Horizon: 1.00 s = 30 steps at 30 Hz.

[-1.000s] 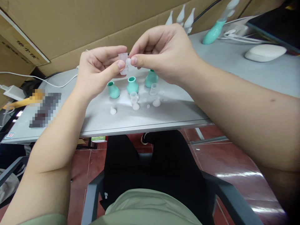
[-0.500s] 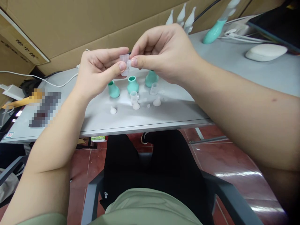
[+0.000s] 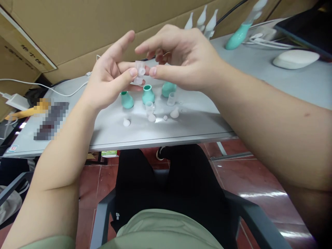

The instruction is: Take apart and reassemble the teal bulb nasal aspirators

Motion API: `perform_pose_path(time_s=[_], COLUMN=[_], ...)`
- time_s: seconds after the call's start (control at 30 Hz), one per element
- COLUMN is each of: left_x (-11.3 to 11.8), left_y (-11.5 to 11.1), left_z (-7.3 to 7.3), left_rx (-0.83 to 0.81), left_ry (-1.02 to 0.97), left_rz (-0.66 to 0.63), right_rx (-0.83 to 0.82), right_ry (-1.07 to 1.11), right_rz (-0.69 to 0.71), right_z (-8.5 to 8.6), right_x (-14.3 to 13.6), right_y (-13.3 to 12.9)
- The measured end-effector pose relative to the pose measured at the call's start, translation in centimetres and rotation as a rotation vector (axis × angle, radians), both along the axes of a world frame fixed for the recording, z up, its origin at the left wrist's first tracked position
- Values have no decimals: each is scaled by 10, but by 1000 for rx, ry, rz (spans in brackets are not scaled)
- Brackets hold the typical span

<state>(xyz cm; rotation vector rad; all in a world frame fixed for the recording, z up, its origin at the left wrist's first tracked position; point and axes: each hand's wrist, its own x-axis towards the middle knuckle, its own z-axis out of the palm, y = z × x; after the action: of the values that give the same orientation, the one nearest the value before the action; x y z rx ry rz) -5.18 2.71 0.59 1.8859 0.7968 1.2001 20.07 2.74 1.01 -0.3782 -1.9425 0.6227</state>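
Observation:
My left hand (image 3: 105, 77) pinches a clear plastic connector (image 3: 138, 79) with a round side port between thumb and fingers, above the table. My right hand (image 3: 185, 60) is open just to its right, fingers spread from the thumb, whose tip is close to the side port; whether they touch I cannot tell. Below stand three teal rubber bulbs: a left one (image 3: 127, 100), a middle one (image 3: 148, 95) and a right one (image 3: 169, 89). In front are two more clear connectors (image 3: 171, 99), several small white soft tips (image 3: 126, 122) and a tiny round plug (image 3: 165, 118).
Behind my right hand stand several white-tipped nasal aspirators (image 3: 201, 18). A teal-bulbed one (image 3: 236, 37) leans farther right, near a white mouse (image 3: 295, 58) and cables. At left lie a blurred dark object (image 3: 53, 119) and a white charger (image 3: 18, 102). Cardboard (image 3: 90, 31) borders the table's back.
My right fingers have spread away from the connector. My left index finger has lifted, while the connector stays in that hand and its side port now faces me more.

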Motion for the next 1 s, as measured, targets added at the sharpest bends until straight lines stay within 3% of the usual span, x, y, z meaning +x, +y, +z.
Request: perform_pose_path(time_s=[0.17,0.37,0.5,0.7,0.83,1.0], left_x=[0,6,8,13,16,16], left_y=[1,-3,-11,-33,-40,-37], left_z=[-3,1,10,25,26,24], left_rx=[-120,-90,-59,-184,-171,-133], left_ry=[28,-47,-29,96,60,160], left_rz=[-43,-9,-4,42,35,106], right_rx=[158,109,150,225,278,306], right_ry=[-200,-177,-153,-99,-53,-48], right_rz=[-105,-215,-212,-184,-150,-150], right_z=[-3,1,3,-2,-4,-5], right_x=[0,0,0,-5,-6,-6], right_y=[0,-10,-17,-14,-10,-8])
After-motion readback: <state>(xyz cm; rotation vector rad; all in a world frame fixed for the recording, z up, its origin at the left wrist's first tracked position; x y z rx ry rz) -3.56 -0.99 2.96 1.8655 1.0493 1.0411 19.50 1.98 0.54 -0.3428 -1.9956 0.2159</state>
